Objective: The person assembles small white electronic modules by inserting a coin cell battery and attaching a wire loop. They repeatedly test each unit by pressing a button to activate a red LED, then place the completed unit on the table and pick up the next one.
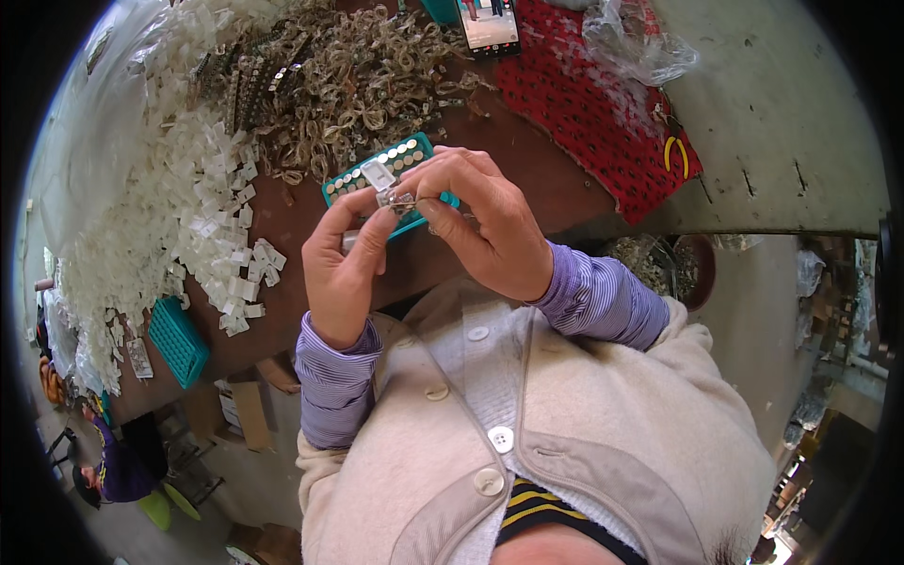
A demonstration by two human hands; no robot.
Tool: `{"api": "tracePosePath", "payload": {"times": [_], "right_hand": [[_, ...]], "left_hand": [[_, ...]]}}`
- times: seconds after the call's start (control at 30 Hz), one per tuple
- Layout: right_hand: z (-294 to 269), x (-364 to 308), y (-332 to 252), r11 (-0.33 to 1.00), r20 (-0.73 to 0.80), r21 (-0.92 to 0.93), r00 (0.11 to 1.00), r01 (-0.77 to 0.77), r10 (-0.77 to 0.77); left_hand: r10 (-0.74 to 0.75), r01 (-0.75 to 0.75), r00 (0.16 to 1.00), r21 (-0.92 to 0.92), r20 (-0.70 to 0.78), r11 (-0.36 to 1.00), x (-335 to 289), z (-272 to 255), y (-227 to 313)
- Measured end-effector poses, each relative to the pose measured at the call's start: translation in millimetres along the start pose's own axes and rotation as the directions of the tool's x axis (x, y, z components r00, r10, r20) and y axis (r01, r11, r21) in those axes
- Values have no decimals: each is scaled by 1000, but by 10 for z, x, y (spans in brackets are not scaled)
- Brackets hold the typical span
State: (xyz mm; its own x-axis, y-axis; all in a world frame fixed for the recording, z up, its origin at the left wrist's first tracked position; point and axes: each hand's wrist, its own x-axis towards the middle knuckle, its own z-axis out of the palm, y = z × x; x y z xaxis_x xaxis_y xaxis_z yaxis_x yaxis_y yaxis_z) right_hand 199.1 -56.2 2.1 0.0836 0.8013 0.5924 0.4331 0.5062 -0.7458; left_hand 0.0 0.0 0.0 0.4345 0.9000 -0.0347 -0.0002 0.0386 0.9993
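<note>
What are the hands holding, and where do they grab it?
Both hands pinch a small metal clip between their fingers: the left hand from below and the left, the right hand from above and the right. Which part of the clip they grip is too small to tell.

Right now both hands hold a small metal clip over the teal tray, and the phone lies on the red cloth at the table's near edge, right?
Not quite. The head view shows the phone at the table's far edge, partly on the red cloth. Both hands, left hand and right hand, do hold the clip over the teal tray.

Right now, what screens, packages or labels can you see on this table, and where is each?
Phone: top edge of table, upright dark rectangle, lit screen.
Clear plastic bag: top right, crumpled, on the red patterned cloth.
Small card: left edge beside a teal tray, pale, rectangular.
</note>
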Motion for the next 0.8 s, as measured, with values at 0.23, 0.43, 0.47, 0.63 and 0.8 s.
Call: {"api": "tracePosePath", "payload": {"times": [0.23, 0.43, 0.47, 0.63, 0.8], "right_hand": [[34, -52, -78, 881, 173, 225, 907, -416, 384], [28, -40, -153, 817, 344, 243, 834, -523, 431], [4, -23, -150, 799, 390, 252, 813, -546, 433], [-79, 72, -93, 848, 497, 236, 809, -475, 315], [-112, 73, -108, 890, 492, 167, 818, -424, 297]], "left_hand": [[93, -104, 990, -98, -110, 990, -82, 66, -7], [268, -264, 963, 166, -4, 950, -28, -68, -21], [249, -250, 968, 188, 31, 950, -15, -125, -20], [-1, -10, 987, 64, 163, 998, 55, -310, -39], [297, -342, 931, 216, 215, 915, 51, -209, -5]]}}
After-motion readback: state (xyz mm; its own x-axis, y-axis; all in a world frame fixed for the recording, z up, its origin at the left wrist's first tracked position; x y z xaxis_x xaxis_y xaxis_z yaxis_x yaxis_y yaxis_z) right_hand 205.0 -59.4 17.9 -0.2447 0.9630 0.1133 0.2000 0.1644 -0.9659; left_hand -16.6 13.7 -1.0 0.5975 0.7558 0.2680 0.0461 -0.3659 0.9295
